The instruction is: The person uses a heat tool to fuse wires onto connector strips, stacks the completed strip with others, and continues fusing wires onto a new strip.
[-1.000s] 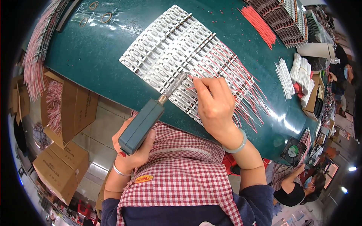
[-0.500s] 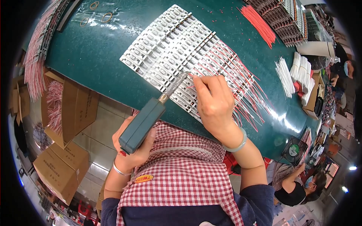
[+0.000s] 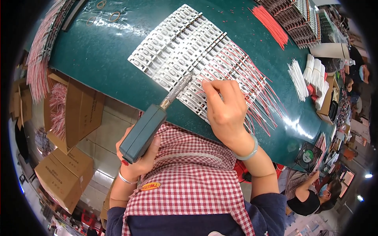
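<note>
Dark green glossy counter [image 3: 118,51], light glare across its top. Lying flat at its middle: rows of white component strips [image 3: 177,51] set side by side, thin red and white wire leads [image 3: 252,86] fanning off their right edge. Far right: a bundle of loose red wires [image 3: 271,25], then a bunch of white wires [image 3: 297,78]. Top left: three thin rubber bands [image 3: 114,15]. Right corner: a small black fan [image 3: 309,156].
</note>
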The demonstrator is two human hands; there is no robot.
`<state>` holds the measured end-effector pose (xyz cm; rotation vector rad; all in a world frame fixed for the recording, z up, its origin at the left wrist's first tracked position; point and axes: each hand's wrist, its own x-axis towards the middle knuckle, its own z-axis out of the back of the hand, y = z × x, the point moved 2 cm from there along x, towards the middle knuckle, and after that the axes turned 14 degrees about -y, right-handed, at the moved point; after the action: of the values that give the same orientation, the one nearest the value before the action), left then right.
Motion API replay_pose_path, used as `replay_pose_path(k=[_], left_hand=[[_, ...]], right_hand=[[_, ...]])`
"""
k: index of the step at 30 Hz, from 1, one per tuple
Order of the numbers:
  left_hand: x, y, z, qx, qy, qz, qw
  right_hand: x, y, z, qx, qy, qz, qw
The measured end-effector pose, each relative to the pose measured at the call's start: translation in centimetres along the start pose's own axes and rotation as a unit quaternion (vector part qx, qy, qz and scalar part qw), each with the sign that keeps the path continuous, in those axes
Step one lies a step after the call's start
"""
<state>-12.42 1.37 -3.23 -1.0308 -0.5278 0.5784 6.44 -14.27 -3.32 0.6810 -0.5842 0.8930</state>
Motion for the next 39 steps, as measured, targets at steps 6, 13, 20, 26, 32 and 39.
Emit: replay_pose_path(k=[6,13,20,26,32,39], left_hand=[[0.2,-0.2,0.0,-0.011,0.006,0.002,1.000],[0.5,-0.7,-0.1,0.021,0.025,-0.026,0.999],[0.6,-0.6,0.0,0.021,0.028,-0.032,0.999],[0.0,0.0,0.3,0.006,0.004,0.009,1.000],[-0.1,0.0,0.6,-0.003,-0.031,-0.019,0.999],[-0.2,0.1,0.7,-0.004,-0.043,-0.042,0.998]], right_hand=[[-0.3,0.2,-0.3,-0.005,0.009,-0.020,1.000],[-0.2,0.3,-0.5,-0.013,0.004,-0.017,1.000],[0.0,0.5,-0.5,-0.018,0.010,-0.014,1.000],[-0.1,0.5,-0.5,-0.019,0.014,-0.015,1.000],[0.0,0.7,-0.1,-0.007,0.001,-0.018,1.000],[-0.2,1.4,-0.1,0.018,0.039,-0.069,0.997]])
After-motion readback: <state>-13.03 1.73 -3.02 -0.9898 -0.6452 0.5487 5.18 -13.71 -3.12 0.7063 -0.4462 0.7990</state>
